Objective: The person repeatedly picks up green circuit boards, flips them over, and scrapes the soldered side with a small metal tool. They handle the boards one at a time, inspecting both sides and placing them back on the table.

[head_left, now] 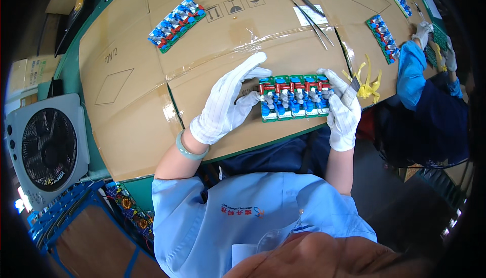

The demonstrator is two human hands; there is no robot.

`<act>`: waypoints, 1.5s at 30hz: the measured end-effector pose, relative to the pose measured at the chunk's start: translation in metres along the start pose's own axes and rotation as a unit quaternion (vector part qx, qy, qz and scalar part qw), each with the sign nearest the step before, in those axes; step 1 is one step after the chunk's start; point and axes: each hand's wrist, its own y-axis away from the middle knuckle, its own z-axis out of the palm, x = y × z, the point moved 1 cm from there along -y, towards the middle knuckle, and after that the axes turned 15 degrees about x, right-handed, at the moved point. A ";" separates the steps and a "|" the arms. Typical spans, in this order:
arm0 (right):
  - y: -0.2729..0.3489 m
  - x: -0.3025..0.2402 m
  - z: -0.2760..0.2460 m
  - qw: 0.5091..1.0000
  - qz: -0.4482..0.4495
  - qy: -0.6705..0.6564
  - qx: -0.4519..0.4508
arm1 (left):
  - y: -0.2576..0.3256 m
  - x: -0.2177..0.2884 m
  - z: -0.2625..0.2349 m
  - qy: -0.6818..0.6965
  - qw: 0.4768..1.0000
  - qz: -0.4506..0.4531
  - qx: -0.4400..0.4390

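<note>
Head view shows the circuit board (pixel 295 98) between your two gloved hands, at the near edge of the cardboard-covered surface (pixel 136 121), right of the middle. Your right hand (pixel 345 113) has its fingers (pixel 334 79) closed on the board's right end; a dark pointed thing (pixel 355 84) sticks out beside them, too small to identify. Your left hand (pixel 225 101) is spread wide, its thumb at the board's left end, though you cannot tell whether it presses there. Whether the board is lifted or rests on the surface is unclear.

Expect it to be light and stiff, so it should not sag between your hands. The crowded parts standing on it are probably fragile and could bend if you squeeze from above. Your glove fabric may slip on the smooth edge or snag on a part. Take hold by the two short ends, left and right, and leave the raised rows alone.

It is a green oblong, its long side running left to right, packed with repeating groups: red parts and blue discs along the far side, grey rounded parts through the middle, blue parts and white blocks on the near side.
</note>
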 end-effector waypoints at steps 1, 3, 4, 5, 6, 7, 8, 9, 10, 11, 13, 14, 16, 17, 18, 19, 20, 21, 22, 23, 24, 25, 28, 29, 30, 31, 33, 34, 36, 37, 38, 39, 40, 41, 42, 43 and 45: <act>0.000 -0.001 0.000 1.000 0.001 -0.002 0.000 | 0.000 0.000 0.000 0.007 1.000 -0.001 -0.002; 0.000 -0.002 -0.001 1.000 0.009 0.002 -0.004 | -0.001 0.001 -0.002 0.020 1.000 -0.003 -0.007; 0.000 -0.002 -0.001 1.000 0.017 0.002 -0.003 | -0.001 0.002 -0.003 0.030 0.999 -0.008 -0.009; -0.001 -0.002 0.001 1.000 0.024 0.002 -0.002 | -0.001 0.003 -0.004 0.039 0.999 -0.013 -0.011; -0.001 -0.005 0.004 1.000 0.015 0.013 0.000 | 0.000 0.004 -0.005 0.049 0.999 -0.018 -0.013; -0.001 -0.004 0.003 1.000 0.019 0.019 0.002 | 0.000 0.005 -0.005 0.051 0.998 -0.022 -0.012; -0.002 -0.003 0.001 0.999 0.024 0.026 0.004 | 0.001 0.006 -0.005 0.054 0.998 -0.026 -0.011; -0.001 -0.002 0.001 0.999 0.026 0.035 0.008 | 0.001 0.006 -0.005 0.057 0.998 -0.030 -0.010; -0.001 -0.002 0.001 0.999 0.027 0.044 0.012 | 0.001 0.006 -0.005 0.056 0.998 -0.031 -0.009; -0.001 -0.003 0.003 0.998 0.026 0.055 0.018 | 0.001 0.005 -0.004 0.054 0.998 -0.032 -0.008; 0.000 -0.005 0.005 0.997 0.033 0.065 0.025 | 0.001 0.004 -0.004 0.052 0.998 -0.031 -0.005; 0.000 -0.006 0.006 0.997 0.040 0.063 0.026 | 0.001 0.004 -0.004 0.050 0.998 -0.030 -0.002; 0.000 -0.006 0.005 0.997 0.048 0.058 0.025 | 0.000 0.004 -0.004 0.045 0.999 -0.026 0.001; -0.001 -0.005 0.004 0.997 0.049 0.055 0.024 | 0.000 0.004 -0.004 0.041 0.999 -0.024 0.002; -0.001 -0.004 0.004 0.997 0.047 0.052 0.025 | 0.000 0.004 -0.004 0.037 0.999 -0.021 0.002; -0.001 -0.004 0.004 0.997 0.043 0.050 0.026 | 0.000 0.004 -0.003 0.033 0.999 -0.023 0.004; -0.001 -0.003 0.004 0.998 0.036 0.047 0.028 | 0.000 0.004 -0.003 0.030 0.999 -0.024 0.006; -0.001 -0.002 0.004 0.998 0.031 0.045 0.028 | 0.000 0.004 -0.002 0.027 0.999 -0.026 0.008; -0.001 -0.002 0.004 0.998 0.027 0.044 0.028 | 0.000 0.002 -0.002 0.019 1.000 -0.011 0.009; -0.001 -0.003 0.004 0.998 0.024 0.043 0.024 | 0.000 -0.001 -0.002 0.012 1.000 0.003 0.010; -0.001 -0.004 0.004 0.998 0.024 0.043 0.024 | 0.000 -0.003 -0.002 0.004 1.000 0.017 0.011; -0.001 -0.005 0.004 0.999 0.024 0.043 0.023 | -0.001 -0.002 -0.001 0.005 1.000 0.012 0.017; 0.000 -0.004 0.005 0.998 0.027 0.041 0.029 | -0.002 0.000 0.001 0.001 1.000 -0.003 0.021; -0.001 -0.004 0.005 0.998 0.025 0.040 0.030 | -0.002 -0.002 0.000 -0.004 1.000 -0.009 0.013; 0.000 -0.004 0.005 0.998 0.026 0.041 0.030 | -0.002 -0.003 0.000 -0.008 1.000 -0.016 0.004; 0.000 -0.004 0.005 0.998 0.026 0.044 0.030 | -0.002 -0.003 0.000 -0.009 1.000 -0.016 0.006; 0.000 -0.006 0.005 0.998 0.034 0.051 0.028 | -0.001 -0.004 0.000 -0.013 1.000 -0.016 0.010; 0.000 -0.007 0.005 0.998 0.039 0.053 0.026 | -0.002 -0.004 0.001 -0.016 1.000 -0.022 0.009; 0.000 -0.007 0.005 0.997 0.048 0.051 0.024 | -0.002 -0.002 0.001 -0.023 0.999 -0.034 0.006; 0.000 -0.008 0.005 0.997 0.050 0.051 0.026 | -0.002 -0.003 0.001 -0.021 0.999 -0.035 0.007; 0.001 -0.008 0.007 0.997 0.049 0.054 0.031 | -0.002 -0.003 0.001 -0.020 0.999 -0.036 0.008; 0.001 -0.008 0.006 0.997 0.049 0.053 0.031 | -0.002 -0.004 0.001 -0.018 0.999 -0.037 0.009; 0.000 -0.008 0.006 0.997 0.049 0.052 0.030 | -0.003 -0.004 0.001 -0.043 0.999 -0.021 0.006; 0.000 -0.009 0.006 0.997 0.050 0.047 0.024 | -0.003 -0.004 0.000 -0.067 0.998 -0.004 0.003; 0.000 -0.008 0.005 0.998 0.049 0.044 0.018 | -0.004 -0.003 0.000 -0.092 0.996 0.013 0.000; 0.000 -0.008 0.003 0.998 0.047 0.040 0.012 | -0.005 -0.001 0.000 -0.114 0.993 0.034 0.000; 0.000 -0.007 0.000 0.999 0.042 0.033 0.001 | -0.007 0.003 0.001 -0.159 0.984 0.076 0.001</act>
